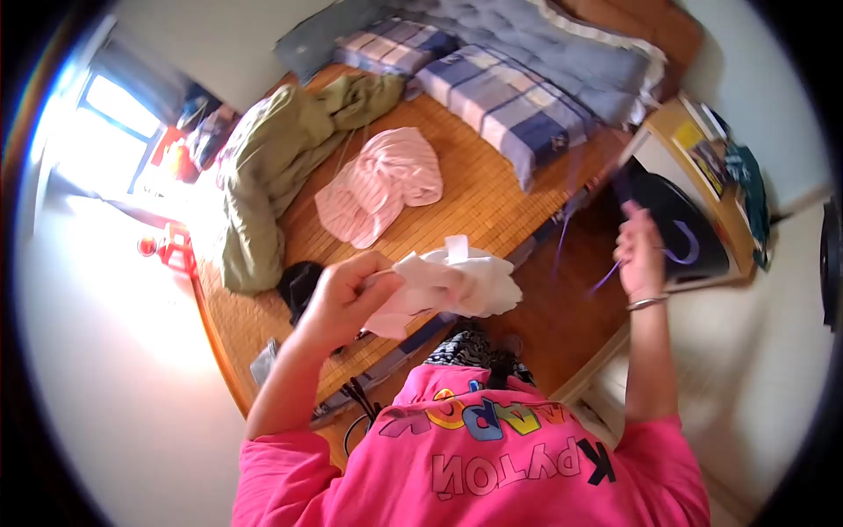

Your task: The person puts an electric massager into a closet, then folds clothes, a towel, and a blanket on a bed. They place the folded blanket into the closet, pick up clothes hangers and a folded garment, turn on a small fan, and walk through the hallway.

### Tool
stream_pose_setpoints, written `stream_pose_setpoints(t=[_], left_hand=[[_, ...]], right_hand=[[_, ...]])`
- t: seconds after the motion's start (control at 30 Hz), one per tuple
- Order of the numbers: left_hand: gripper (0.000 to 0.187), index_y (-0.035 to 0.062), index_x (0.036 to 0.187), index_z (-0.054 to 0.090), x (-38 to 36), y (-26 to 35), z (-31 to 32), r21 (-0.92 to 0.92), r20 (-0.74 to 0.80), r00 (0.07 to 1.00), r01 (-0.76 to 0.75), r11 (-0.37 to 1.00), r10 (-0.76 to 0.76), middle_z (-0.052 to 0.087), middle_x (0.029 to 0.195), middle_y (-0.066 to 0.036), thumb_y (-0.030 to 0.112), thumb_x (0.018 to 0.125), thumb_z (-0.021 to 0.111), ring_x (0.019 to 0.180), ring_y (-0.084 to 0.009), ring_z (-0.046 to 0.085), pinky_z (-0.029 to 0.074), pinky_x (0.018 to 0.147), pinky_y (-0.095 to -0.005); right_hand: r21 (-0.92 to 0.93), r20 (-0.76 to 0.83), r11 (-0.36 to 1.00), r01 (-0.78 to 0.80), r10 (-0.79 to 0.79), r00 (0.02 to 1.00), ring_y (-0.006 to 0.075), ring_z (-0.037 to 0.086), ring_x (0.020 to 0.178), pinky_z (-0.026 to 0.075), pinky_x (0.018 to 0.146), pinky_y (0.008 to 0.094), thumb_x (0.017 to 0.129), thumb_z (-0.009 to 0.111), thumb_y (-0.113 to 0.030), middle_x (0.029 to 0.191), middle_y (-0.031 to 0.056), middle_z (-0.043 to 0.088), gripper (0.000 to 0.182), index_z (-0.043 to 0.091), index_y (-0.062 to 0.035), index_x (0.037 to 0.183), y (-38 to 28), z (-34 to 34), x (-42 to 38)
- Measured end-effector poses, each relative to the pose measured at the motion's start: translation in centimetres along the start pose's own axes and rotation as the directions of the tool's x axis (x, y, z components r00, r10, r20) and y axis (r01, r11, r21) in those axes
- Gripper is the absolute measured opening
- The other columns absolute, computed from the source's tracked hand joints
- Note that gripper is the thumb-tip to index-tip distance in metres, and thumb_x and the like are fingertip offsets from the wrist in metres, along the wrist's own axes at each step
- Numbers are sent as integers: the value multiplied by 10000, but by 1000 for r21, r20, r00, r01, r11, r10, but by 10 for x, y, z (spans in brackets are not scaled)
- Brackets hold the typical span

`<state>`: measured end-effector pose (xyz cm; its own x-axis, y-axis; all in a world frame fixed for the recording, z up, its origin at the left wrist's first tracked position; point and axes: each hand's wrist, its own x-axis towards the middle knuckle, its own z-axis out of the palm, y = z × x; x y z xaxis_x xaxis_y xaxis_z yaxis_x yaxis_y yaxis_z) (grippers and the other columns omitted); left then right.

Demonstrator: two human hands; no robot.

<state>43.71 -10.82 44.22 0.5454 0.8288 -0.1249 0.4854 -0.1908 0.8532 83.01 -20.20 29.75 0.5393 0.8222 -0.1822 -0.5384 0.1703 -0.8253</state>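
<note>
My left hand (pixel 342 299) is closed on a crumpled white cloth (pixel 470 283), thumb on top. The cloth is thin, hangs out to the right over the bed's edge, and has a small pale tab standing up. Out to the right, my right hand (pixel 642 250) is closed around a thin purple ribbon (pixel 683 241). Parts of the ribbon loop past the wrist and trail down to the left, smeared by motion. A silver bracelet (pixel 648 301) circles the right wrist. Closest to the left hand on the bed is a black item (pixel 301 285) I cannot make out.
A bed with a slatted mat (pixel 474 171) bears a pink striped cloth (pixel 384 186), an olive quilt (pixel 281 167) and plaid pillows (pixel 505 97). At right stand a black bin (pixel 672 202) and a wooden cabinet (pixel 736 211). A small red object (pixel 178 249) is at the bed's left edge.
</note>
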Motion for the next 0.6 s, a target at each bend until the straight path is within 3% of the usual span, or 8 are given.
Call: stream_pose_setpoints(t=[0.1,0.17,0.33,0.37,0.4,0.47,0.53,0.6], left_hand=[[197,1,827,621,-37,16,-51,149,-126,991,-18,989,37,556,730,-10,91,727,764,698,-59,507,439,604,-226],[189,4,819,616,-52,15,-90,255,-221,974,11,967,47,566,731,-6,51,704,759,688,-57,512,443,600,-229],[237,25,809,619,-67,4,-174,298,-336,941,68,952,38,555,705,30,106,671,794,680,-57,516,438,606,-226],[252,24,813,616,-70,0,-189,266,-337,940,47,963,47,552,715,39,130,675,798,682,-52,509,431,610,-220],[225,27,816,614,-74,-5,-203,220,-308,950,24,975,46,550,723,46,144,711,776,683,-43,503,423,611,-213],[204,30,818,612,-83,-15,-231,174,-288,956,-5,985,56,549,732,52,158,747,755,685,-34,497,415,612,-205],[165,38,824,611,-88,-26,-255,21,-240,969,70,997,-62,546,743,63,184,832,688,688,-17,487,401,613,-188],[163,40,826,611,-93,-35,-271,27,-245,969,54,998,-45,548,742,63,190,856,666,691,-14,488,400,615,-182]], right_hand=[[-453,96,843,-289,369,924,3,412,569,304,433,146,874,633,-116,851,5,616,212,608,-55,1075,99,10,0],[-468,175,791,-394,520,836,7,421,569,308,435,147,868,636,-95,900,20,646,188,624,-62,1053,142,34,8],[-512,375,858,28,194,907,43,482,556,387,471,210,872,630,-170,694,-35,554,116,622,-84,949,153,122,129],[-729,294,667,155,101,950,113,574,659,480,604,251,854,651,-203,796,29,614,272,582,-23,1045,148,130,175],[-912,324,229,340,-105,940,144,596,746,496,674,272,847,662,-216,881,66,623,346,554,10,1086,144,144,192],[-848,524,-1,530,-153,838,188,609,904,501,799,308,838,679,-247,1043,115,613,478,496,47,1168,128,210,168],[-610,745,497,618,93,660,181,572,1013,483,864,320,831,703,-293,1175,87,560,561,463,13,1236,161,293,101],[-482,864,832,275,400,305,159,480,1139,453,912,297,817,722,-311,1338,74,455,666,413,-38,1340,194,351,15]])
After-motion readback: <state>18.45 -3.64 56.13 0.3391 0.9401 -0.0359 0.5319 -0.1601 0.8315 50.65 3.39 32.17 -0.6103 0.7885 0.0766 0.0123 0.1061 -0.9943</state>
